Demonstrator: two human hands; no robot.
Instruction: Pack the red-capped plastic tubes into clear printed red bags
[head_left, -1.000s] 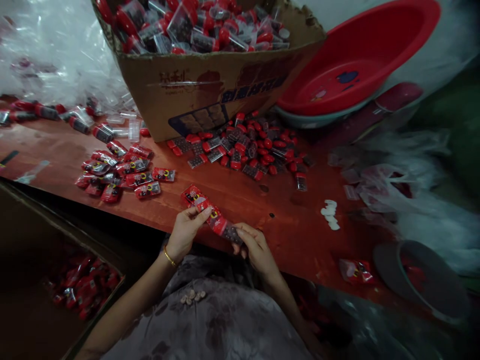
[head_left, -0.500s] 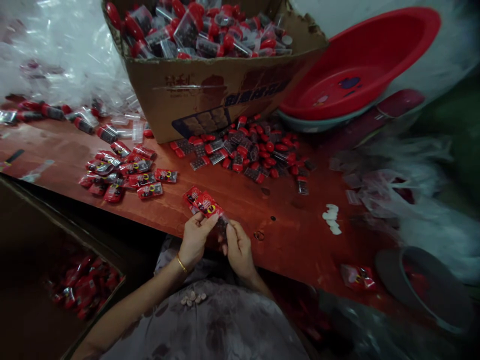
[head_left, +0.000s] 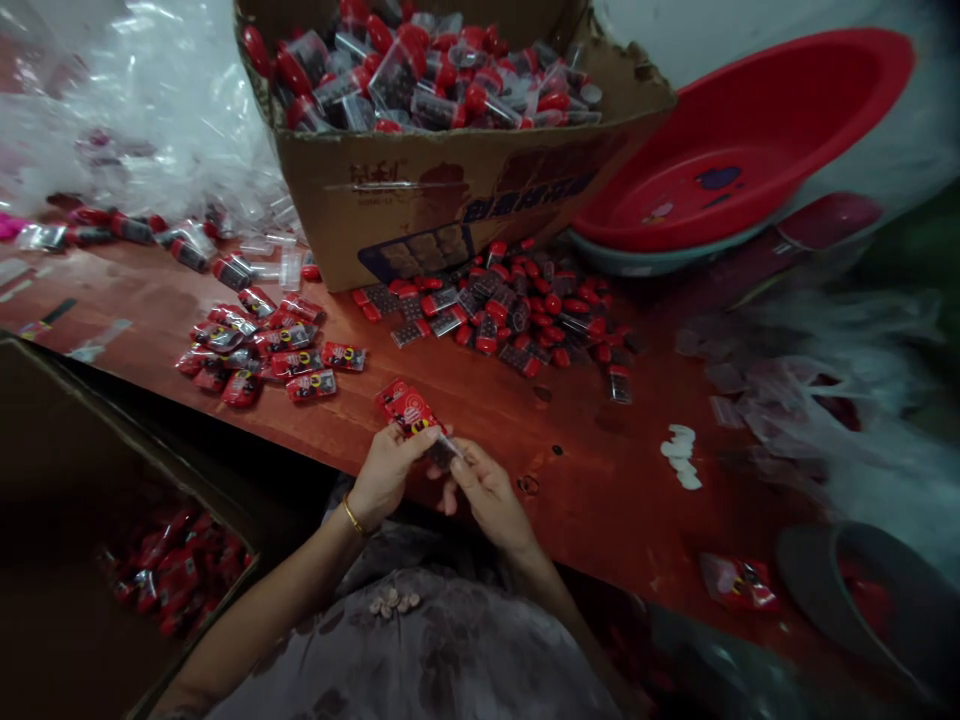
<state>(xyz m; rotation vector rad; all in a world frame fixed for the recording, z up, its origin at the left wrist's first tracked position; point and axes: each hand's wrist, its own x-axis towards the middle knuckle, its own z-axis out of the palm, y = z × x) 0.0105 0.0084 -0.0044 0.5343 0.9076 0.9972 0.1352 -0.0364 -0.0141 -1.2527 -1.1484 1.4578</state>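
Where the reddish surface point(head_left: 637, 490) stretches across the view, a cardboard box point(head_left: 330, 220) of red-capped tubes point(head_left: 435, 110) stands towards the back, a red basin point(head_left: 787, 120) to its right. Nearer lies a heap of wrapped packets point(head_left: 292, 362). At the front edge, the left hand point(head_left: 384, 475) pinches a red printed packet point(head_left: 406, 405), slanting between both hands; the right hand point(head_left: 487, 490) grips its dark lower end.

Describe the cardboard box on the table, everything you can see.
The cardboard box is brown, open at the top, with a worn, ragged rim. Dark blue and reddish printing marks its front. It stands upright on the reddish table, heaped inside with clear red-capped tubes; a tube pile lies by its base. Neither the left hand nor the right hand touches it.
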